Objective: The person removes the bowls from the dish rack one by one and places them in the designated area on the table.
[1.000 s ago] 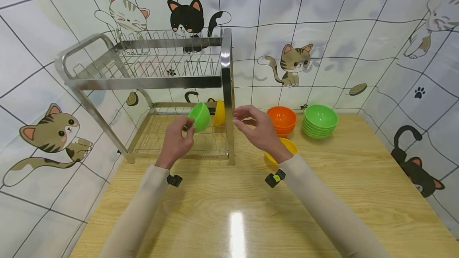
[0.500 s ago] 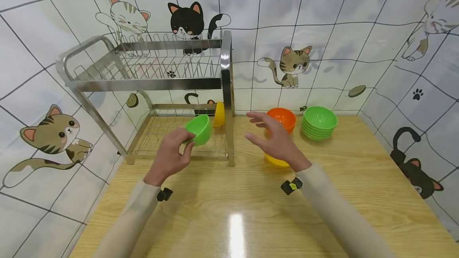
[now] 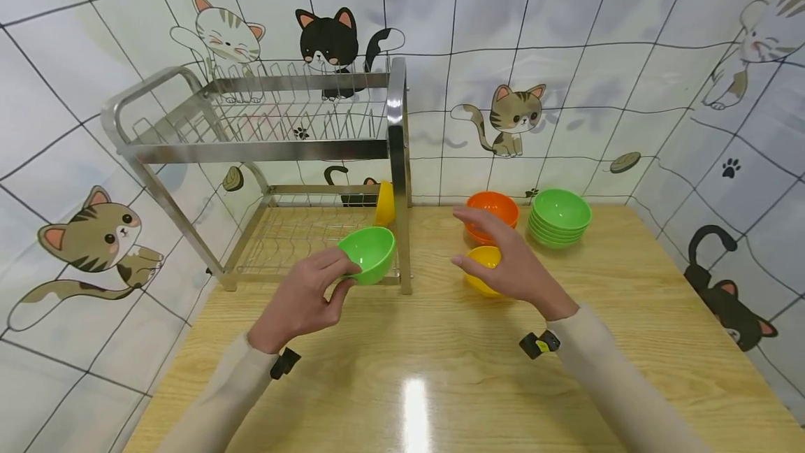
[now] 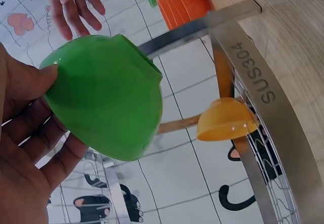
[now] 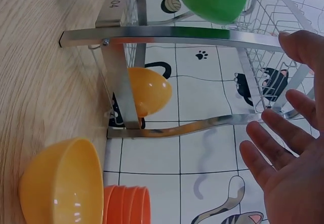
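Note:
My left hand (image 3: 309, 292) pinches a green bowl (image 3: 372, 257) by its rim, thumb on one side and fingers on the other. The bowl is tilted, in front of the lower tier of the metal dish rack (image 3: 270, 152). In the left wrist view the green bowl (image 4: 106, 97) shows its outer side and foot ring. My right hand (image 3: 509, 261) is held in the air with fingers spread and nothing in it. Behind it in the head view a yellow bowl (image 3: 481, 285) stands on the table. Another yellow bowl (image 3: 386, 205) rests on its side in the rack's lower tier.
A stack of orange bowls (image 3: 493, 207) stands right of the rack, and a stack of green bowls (image 3: 560, 215) is farther right. The rack's front right post (image 3: 400, 229) rises beside the held bowl. A cat-patterned wall (image 3: 585, 103) closes off the wooden table (image 3: 478, 383) behind.
My left hand has drawn the green bowl out of the rack's lower tier toward the front, turning its opening upward. My right hand has moved right, away from the rack post, its fingers spreading.

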A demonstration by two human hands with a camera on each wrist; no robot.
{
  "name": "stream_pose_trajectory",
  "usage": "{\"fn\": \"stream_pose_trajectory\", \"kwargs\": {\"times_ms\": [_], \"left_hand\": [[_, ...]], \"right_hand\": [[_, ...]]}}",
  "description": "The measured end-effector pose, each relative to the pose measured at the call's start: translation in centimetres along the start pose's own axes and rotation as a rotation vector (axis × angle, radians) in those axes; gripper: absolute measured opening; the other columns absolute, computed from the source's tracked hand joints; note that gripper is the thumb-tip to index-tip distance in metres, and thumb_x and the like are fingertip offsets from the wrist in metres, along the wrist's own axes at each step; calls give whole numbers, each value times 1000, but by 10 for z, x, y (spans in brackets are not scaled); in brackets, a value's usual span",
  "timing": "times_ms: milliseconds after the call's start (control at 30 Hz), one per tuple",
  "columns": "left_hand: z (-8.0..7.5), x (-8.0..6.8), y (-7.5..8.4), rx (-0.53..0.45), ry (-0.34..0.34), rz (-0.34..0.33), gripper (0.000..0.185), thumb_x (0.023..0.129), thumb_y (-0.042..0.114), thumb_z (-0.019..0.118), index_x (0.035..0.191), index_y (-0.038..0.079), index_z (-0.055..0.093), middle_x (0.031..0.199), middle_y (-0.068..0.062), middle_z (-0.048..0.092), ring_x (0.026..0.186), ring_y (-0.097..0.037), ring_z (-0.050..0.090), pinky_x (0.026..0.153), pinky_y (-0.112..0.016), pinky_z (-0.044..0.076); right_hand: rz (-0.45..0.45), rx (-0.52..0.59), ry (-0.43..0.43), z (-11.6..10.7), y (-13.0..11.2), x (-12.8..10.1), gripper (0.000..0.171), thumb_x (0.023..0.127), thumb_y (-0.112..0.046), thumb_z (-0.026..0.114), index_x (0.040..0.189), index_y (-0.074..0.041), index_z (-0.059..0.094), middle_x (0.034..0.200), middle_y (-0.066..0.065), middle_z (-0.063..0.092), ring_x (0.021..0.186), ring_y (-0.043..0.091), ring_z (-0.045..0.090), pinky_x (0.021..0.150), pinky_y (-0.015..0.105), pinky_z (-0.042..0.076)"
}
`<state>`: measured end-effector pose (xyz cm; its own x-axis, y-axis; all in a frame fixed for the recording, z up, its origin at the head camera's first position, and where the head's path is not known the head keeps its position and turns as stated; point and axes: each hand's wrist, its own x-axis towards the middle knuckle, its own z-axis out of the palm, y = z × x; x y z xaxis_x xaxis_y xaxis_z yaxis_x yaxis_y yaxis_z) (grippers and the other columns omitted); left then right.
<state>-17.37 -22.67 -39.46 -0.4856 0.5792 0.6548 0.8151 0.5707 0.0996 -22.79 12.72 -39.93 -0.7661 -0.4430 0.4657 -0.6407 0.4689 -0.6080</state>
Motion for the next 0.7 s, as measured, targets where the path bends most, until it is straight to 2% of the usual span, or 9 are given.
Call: {"fn": "stream_pose_trajectory", "kwargs": {"times_ms": [167,333,500,600,700], "left_hand": [[2,6,13,1,-21,66,17,85,-2,71,97,9,68,97,1,69,91,-16,67,84,-36,61],[7,15,24,0,-34,131,13,88,1,68,97,10,69,95,3,69,87,-14,63,81,-32,57],[14,23,32,-7,-62,212,8,94,6,65,96,11,70,92,3,66,89,-14,61,82,-31,53],[18,28,35,-12,-69,246,10,95,5,63,95,12,70,92,4,65,90,-14,61,81,-30,53],[22,33,38,-5,-84,279,13,94,2,62,94,13,69,91,4,64,90,-13,60,80,-29,51]], "right_hand": [[-33,1,-20,-7,-2,-8,74,88,-29,83,152,-34,46,158,-6,46,144,18,46,114,53,45],[-113,-32,-59,-13,-12,-15,77,85,-26,86,151,-32,47,158,-7,47,141,16,49,116,49,42],[-259,-66,-59,-13,-21,-21,74,82,-22,87,148,-23,53,153,-4,52,140,18,50,120,32,38],[-365,-63,-61,-13,-26,-22,68,81,-17,87,143,-15,58,149,2,56,139,21,52,119,23,37],[-462,-84,-78,-14,-31,-24,58,80,-13,87,133,-12,65,143,6,60,132,21,55,115,18,39]]}}
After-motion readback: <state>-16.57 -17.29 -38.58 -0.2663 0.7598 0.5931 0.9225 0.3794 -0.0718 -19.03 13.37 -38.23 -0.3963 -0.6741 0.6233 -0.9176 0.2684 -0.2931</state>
